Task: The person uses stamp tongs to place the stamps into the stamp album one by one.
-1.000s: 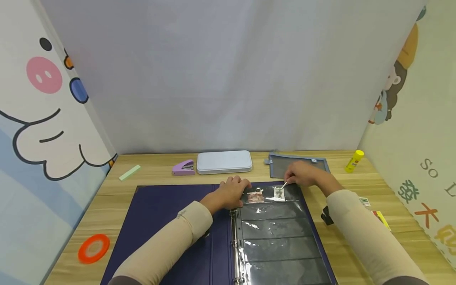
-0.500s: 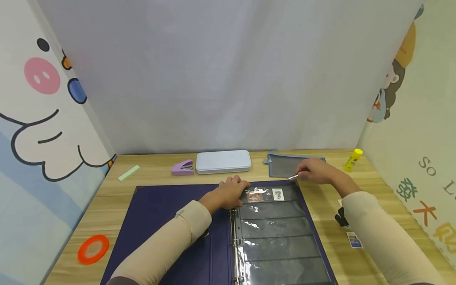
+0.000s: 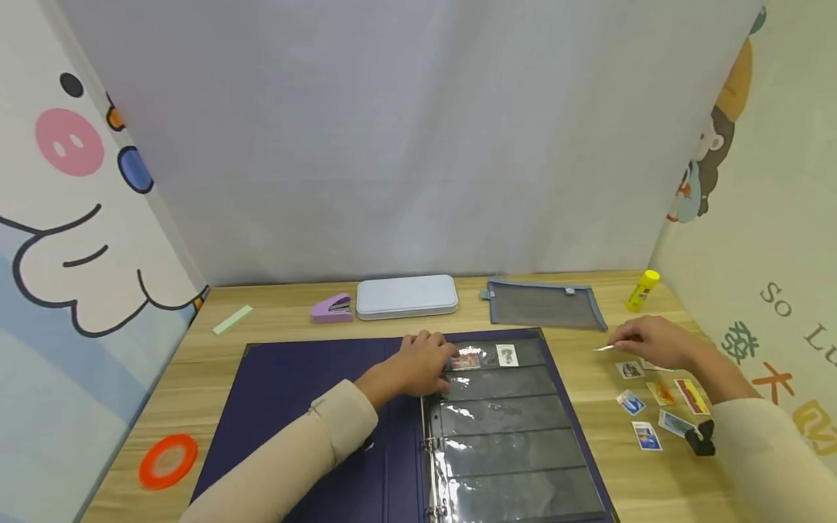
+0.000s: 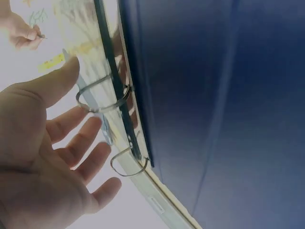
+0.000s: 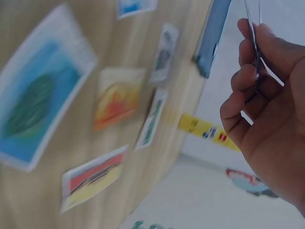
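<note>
A navy ring binder (image 3: 314, 407) lies spread on the table, a black pocket page (image 3: 510, 421) on its right side. Two stamps, one reddish-brown (image 3: 466, 359) and one white with a grey figure (image 3: 506, 355), sit in the top pocket strip. My left hand (image 3: 418, 363) rests at the page's upper left corner by the rings; its fingers look loosely extended in the left wrist view. My right hand (image 3: 660, 341) pinches metal tweezers (image 5: 256, 47), whose tips hold nothing that I can see. Below that hand lie several loose stamps (image 3: 647, 436) on the table.
Along the back are a lilac stapler (image 3: 333, 309), a pale tin case (image 3: 407, 296), a grey mesh pouch (image 3: 543, 303) and a yellow glue stick (image 3: 644, 290). A black clip (image 3: 702, 439) lies right, an orange ring (image 3: 168, 461) and green strip (image 3: 232, 319) left.
My right hand has moved with the tweezers from the top pocket strip rightward to above the loose stamps. The white stamp stays in the strip. My left hand has stayed at the page corner.
</note>
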A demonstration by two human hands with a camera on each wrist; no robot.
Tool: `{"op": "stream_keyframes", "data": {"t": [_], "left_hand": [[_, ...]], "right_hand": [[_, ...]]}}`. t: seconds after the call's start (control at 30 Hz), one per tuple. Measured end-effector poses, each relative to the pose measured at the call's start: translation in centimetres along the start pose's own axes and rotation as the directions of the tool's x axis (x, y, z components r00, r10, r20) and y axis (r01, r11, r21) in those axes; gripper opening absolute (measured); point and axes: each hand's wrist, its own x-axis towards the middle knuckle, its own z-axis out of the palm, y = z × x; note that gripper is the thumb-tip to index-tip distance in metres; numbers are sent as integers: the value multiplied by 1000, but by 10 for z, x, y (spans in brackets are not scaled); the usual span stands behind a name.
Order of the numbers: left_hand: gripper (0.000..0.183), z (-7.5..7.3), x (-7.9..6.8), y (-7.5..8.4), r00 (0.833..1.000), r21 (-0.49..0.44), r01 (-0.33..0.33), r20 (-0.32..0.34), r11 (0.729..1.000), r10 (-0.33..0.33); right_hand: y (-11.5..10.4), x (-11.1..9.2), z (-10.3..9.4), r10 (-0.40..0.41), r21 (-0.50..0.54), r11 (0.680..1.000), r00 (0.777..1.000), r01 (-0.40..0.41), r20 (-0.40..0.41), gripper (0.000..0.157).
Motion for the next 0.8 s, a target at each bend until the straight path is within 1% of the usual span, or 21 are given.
{"op": "stream_keyframes", "data": {"t": [0.1, 0.17, 0.23, 0.37, 0.43, 0.5, 0.57, 0.67, 0.8], "left_hand": [[62, 5, -4, 2, 1000, 14, -3, 18, 1000, 2], [65, 8, -5, 3, 1000, 18, 8, 27, 1000, -9], [67, 10, -5, 3, 999, 23, 27, 30, 999, -28], [66, 12, -2, 4, 997, 39, 69, 43, 997, -71], [64, 13, 0, 6, 995, 53, 83, 51, 995, -86], [62, 13, 1, 7, 994, 54, 89, 57, 995, -92], [60, 13, 2, 9, 994, 50, 93, 57, 994, -95], [57, 12, 2, 10, 994, 40, 97, 54, 995, -99], [53, 13, 2, 12, 994, 42, 97, 50, 994, -99]], "right_hand": [[8, -21, 5, 41, 19, 999, 999, -42, 20, 18], [13, -33, 9, 61, 21, 998, 998, -61, 24, 18], [18, -43, 14, 82, 23, 996, 996, -82, 29, 17], [27, -60, 21, 104, 66, 992, 993, -108, 49, 17], [30, -66, 23, 124, 101, 986, 990, -130, 65, 17], [32, -71, 23, 121, 96, 987, 991, -127, 62, 16], [34, -75, 21, 137, 105, 984, 988, -144, 67, 14], [36, -80, 20, 131, 93, 986, 989, -137, 72, 14], [37, -84, 18, 132, 102, 985, 986, -143, 104, 15]]}}
